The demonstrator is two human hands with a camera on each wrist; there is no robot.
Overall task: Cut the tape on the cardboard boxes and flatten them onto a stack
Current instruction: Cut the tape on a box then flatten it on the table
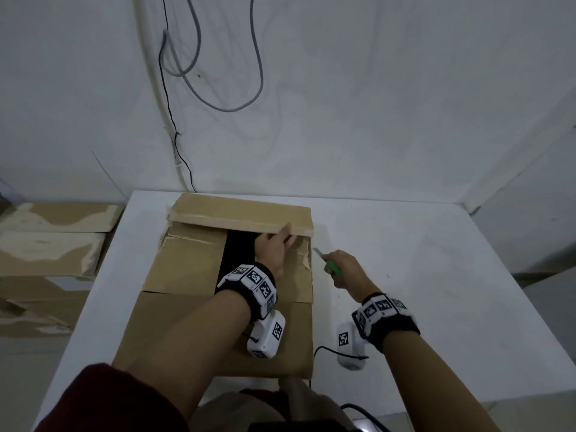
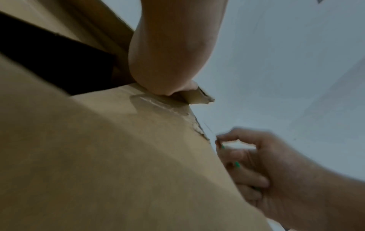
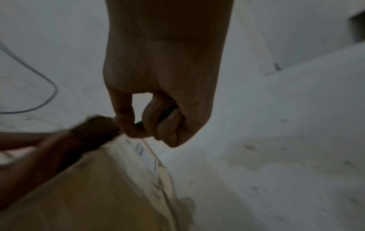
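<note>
A brown cardboard box (image 1: 187,266) stands on the white table (image 1: 405,275), its top flaps partly apart with a dark gap between them. My left hand (image 1: 277,244) grips the edge of the far flap (image 1: 240,213) and holds it lifted. Beside the box's right edge, my right hand (image 1: 346,269) holds a green-handled utility knife (image 1: 330,265), blade pointing toward the box's far right corner. In the left wrist view the left hand (image 2: 169,62) curls over the torn flap edge, and the right hand (image 2: 266,164) sits beside the box wall. In the right wrist view the right hand (image 3: 158,118) is fisted round the green handle.
Flattened cardboard (image 1: 53,241) lies stacked on the left, below the table's edge. Cables (image 1: 199,73) hang down the white wall behind. The table's right half (image 1: 452,291) is bare white surface. Torn paper and tape remnants line the box's right edge (image 1: 307,260).
</note>
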